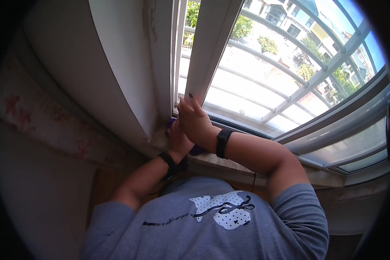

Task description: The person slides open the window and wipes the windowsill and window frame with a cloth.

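Note:
At the lower left corner of the window, my right hand [196, 123] is against the window sash [206, 47], its fingers bent round the sash's lower edge. A small dark spot shows by its fingertips. Below and partly behind it, my left hand [178, 139] is closed on a purple cloth [170, 122] at the corner of the sill. Bits of the cloth show on both sides of that hand; most of it is hidden. Each wrist wears a black band.
The stone windowsill [223, 168] runs to the right under the window. White bars [264, 58] stand outside the glass. A white wall edge [117, 73] rises close on the left. A lower window pane [351, 138] is at the right.

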`<state>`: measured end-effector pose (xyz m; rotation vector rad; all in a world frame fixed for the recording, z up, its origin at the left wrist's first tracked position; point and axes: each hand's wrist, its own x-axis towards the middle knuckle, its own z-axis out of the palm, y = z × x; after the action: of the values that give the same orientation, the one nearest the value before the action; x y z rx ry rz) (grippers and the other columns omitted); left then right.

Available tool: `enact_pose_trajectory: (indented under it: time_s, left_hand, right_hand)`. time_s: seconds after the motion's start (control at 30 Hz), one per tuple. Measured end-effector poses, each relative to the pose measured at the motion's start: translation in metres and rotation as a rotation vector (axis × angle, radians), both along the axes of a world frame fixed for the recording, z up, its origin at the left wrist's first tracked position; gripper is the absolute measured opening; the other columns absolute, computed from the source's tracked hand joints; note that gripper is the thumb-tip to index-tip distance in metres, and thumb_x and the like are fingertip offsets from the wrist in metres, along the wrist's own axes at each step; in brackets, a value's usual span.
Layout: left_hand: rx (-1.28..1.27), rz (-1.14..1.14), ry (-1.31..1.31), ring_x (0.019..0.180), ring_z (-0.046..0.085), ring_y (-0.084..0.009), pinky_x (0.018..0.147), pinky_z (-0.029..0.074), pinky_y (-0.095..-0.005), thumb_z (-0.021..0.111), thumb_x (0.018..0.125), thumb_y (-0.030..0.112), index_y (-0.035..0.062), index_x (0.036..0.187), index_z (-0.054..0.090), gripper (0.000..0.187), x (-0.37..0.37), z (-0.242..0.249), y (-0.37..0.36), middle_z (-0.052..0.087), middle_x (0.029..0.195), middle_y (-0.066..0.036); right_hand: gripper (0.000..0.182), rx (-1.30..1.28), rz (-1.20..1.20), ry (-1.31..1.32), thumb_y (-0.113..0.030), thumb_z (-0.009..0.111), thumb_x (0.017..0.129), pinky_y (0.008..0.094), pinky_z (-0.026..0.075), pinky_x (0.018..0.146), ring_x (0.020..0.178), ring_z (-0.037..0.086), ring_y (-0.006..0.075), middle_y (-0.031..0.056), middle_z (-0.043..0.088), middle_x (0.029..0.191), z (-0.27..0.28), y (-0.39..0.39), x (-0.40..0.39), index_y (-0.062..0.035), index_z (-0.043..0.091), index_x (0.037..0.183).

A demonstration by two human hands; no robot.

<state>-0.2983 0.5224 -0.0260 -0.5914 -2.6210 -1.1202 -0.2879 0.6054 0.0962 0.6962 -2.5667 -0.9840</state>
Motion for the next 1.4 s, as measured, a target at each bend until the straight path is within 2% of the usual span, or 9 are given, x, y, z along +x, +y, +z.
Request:
enact_pose_trajectory:
  time_s: [0.17,0.43,0.47,0.57,0.73,0.9,1.0,1.1,1.4]
  left_hand:
    - [-0.118,0.022,0.201,0.113,0.043,-0.0366,0.089,0.035,-0.0518,0.063,0.077,0.041,0.0052,0.132,0.037,0.071,0.003,-0.026,-0.008,0.042,0.129,-0.019]
    - [0.17,-0.071,0.287,0.122,0.038,-0.0329,0.094,0.03,-0.0555,0.062,0.078,0.04,0.0071,0.136,0.035,0.073,0.003,-0.025,-0.002,0.037,0.135,-0.018]
    - [0.142,-0.201,0.205,0.123,0.036,-0.0318,0.095,0.03,-0.056,0.063,0.078,0.039,0.007,0.136,0.035,0.072,0.005,-0.024,-0.002,0.037,0.135,-0.017]
    - [-0.005,-0.49,0.103,0.127,0.033,-0.0288,0.097,0.028,-0.0579,0.064,0.077,0.037,0.0072,0.136,0.035,0.072,0.015,-0.013,-0.003,0.037,0.136,-0.014]
    - [-0.266,-0.69,0.207,0.126,0.035,-0.0271,0.093,0.031,-0.0609,0.066,0.075,0.037,0.0094,0.133,0.04,0.07,0.044,0.013,0.029,0.041,0.133,-0.01]
    - [-0.31,-0.826,0.192,0.127,0.036,-0.0274,0.093,0.032,-0.0617,0.067,0.073,0.039,0.0091,0.13,0.043,0.069,0.058,0.019,0.057,0.043,0.132,-0.01]
    - [-0.322,-0.892,0.22,0.127,0.035,-0.0275,0.093,0.032,-0.063,0.067,0.072,0.039,0.0093,0.129,0.044,0.068,0.065,0.019,0.074,0.043,0.132,-0.01]
    - [-0.33,-0.953,0.179,0.128,0.034,-0.029,0.095,0.029,-0.0635,0.07,0.069,0.035,0.0099,0.129,0.043,0.07,0.072,0.024,0.085,0.042,0.131,-0.01]
    - [-0.345,-0.98,0.174,0.128,0.034,-0.029,0.095,0.029,-0.0633,0.073,0.066,0.035,0.0101,0.127,0.045,0.071,0.079,0.03,0.09,0.042,0.132,-0.009]
  right_hand:
    - [0.047,-0.331,0.126,-0.218,-0.034,0.051,0.085,0.057,0.016,0.108,0.137,0.025,0.0306,0.0113,0.043,0.137,0.003,-0.001,0.019,-0.0081,0.057,0.124]
    - [0.05,-0.798,0.08,-0.264,-0.031,0.062,0.078,0.043,0.034,0.098,0.117,0.043,0.0298,0.0143,0.046,0.123,-0.011,0.024,0.038,-0.0058,0.049,0.119]
    - [0.048,-0.872,0.042,-0.28,-0.03,0.063,0.077,0.0417,0.036,0.095,0.114,0.045,0.0299,0.0139,0.046,0.121,-0.012,0.029,0.042,-0.006,0.05,0.116]
    - [0.037,-1.029,-0.051,-0.221,-0.027,0.065,0.077,0.0386,0.044,0.08,0.093,0.055,0.0291,0.0129,0.054,0.104,-0.013,0.045,0.059,-0.0059,0.051,0.104]
    - [0.027,-1.314,-0.559,-0.201,-0.026,0.064,0.081,0.0364,0.046,0.058,0.064,0.058,0.028,0.0117,0.056,0.069,-0.017,0.093,0.11,-0.0039,0.051,0.089]
    - [0.027,-1.589,-1.038,0.047,-0.029,0.061,0.081,0.0394,0.049,0.066,0.074,0.062,0.0321,0.0147,0.063,0.077,-0.032,0.167,0.168,-0.0025,0.057,0.086]
    - [0.03,-1.452,-1.106,0.284,-0.029,0.06,0.08,0.0411,0.05,0.071,0.079,0.063,0.0341,0.0167,0.065,0.082,-0.046,0.207,0.183,-0.0019,0.06,0.092]
    - [0.028,-1.233,-1.206,0.187,-0.023,0.054,0.078,0.0452,0.049,0.077,0.088,0.062,0.0373,0.0191,0.065,0.09,-0.012,0.203,0.176,-0.0014,0.061,0.094]
    - [0.026,-1.377,-0.941,0.093,-0.02,0.056,0.074,0.0439,0.05,0.075,0.087,0.062,0.034,0.0154,0.066,0.089,-0.02,0.217,0.179,-0.0053,0.063,0.094]
